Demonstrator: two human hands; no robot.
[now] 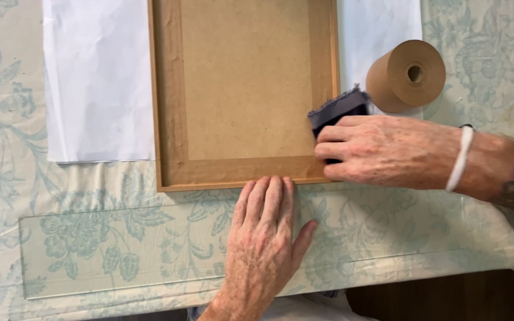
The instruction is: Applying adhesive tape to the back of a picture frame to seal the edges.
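Note:
A wooden picture frame lies face down, its brown backing board taped along the edges. My right hand presses a folded dark blue cloth against the frame's right side near the lower corner. A white band circles that wrist. My left hand lies flat on the tablecloth, fingers together, its fingertips touching the frame's bottom edge.
A roll of brown paper tape stands right of the frame. White paper sheets lie under the frame on both sides. A clear glass pane rests on the floral tablecloth at front left. The table's front edge runs along the lower right.

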